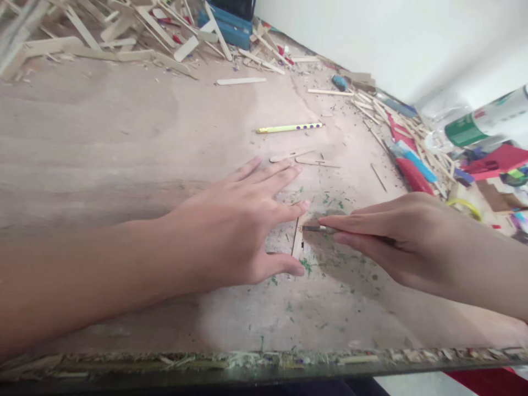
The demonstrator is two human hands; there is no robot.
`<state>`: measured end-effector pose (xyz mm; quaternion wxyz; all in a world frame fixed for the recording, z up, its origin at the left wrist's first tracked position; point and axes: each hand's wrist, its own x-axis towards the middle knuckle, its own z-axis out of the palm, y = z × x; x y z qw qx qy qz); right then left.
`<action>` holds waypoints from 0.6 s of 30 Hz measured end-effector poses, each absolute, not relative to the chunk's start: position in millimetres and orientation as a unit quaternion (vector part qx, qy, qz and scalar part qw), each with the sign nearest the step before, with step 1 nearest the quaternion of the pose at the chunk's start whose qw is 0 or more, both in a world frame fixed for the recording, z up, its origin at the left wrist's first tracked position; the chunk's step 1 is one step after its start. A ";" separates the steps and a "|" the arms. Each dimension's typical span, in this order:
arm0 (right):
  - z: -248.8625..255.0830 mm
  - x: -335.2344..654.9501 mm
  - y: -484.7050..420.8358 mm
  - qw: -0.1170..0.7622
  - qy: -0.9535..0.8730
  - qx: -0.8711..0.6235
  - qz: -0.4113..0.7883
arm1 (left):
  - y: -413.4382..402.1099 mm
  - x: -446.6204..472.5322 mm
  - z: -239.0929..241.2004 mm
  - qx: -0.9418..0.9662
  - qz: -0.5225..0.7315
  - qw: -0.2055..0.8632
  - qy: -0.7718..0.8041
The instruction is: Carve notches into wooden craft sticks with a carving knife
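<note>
My left hand (239, 225) lies flat on the plywood board (124, 165), fingers stretched out, thumb and forefinger pressing on a thin wooden stick (297, 239) that stands roughly front to back. My right hand (383, 236) is closed around a small craft knife (315, 228), whose metal blade tip touches the right side of the stick. Most of the knife's handle is hidden inside my fingers.
A yellow pencil (289, 128) with purple dots and two loose ice-cream sticks (305, 158) lie beyond my hands. Heaps of wooden sticks (124, 33) fill the back left. A blue box (229, 25), coloured tools and a bottle (482, 124) crowd the right side by the wall.
</note>
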<state>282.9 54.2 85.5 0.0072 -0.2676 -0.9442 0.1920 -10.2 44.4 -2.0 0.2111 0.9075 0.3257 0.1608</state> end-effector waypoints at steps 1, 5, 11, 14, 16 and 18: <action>85.7 283.5 54.7 0.003 -0.947 -0.260 0.188 | 44.9 -10.2 -1.1 0.908 0.157 0.214 0.325; 87.9 290.6 53.7 -0.013 -0.971 -0.221 0.094 | 45.6 -9.9 0.8 0.907 0.145 0.225 0.326; 95.2 295.5 48.2 -0.065 -0.986 -0.146 -0.047 | 46.7 -8.8 0.1 0.902 0.138 0.228 0.340; 92.3 296.1 44.7 -0.058 -0.982 -0.168 -0.060 | 47.5 -9.3 -1.3 0.905 0.140 0.225 0.332; 88.1 296.2 44.3 -0.037 -0.980 -0.195 -0.020 | 47.4 -10.0 -2.7 0.907 0.148 0.220 0.328; 84.3 296.0 45.9 -0.028 -0.969 -0.236 0.060 | 46.8 -10.6 -4.0 0.908 0.157 0.216 0.324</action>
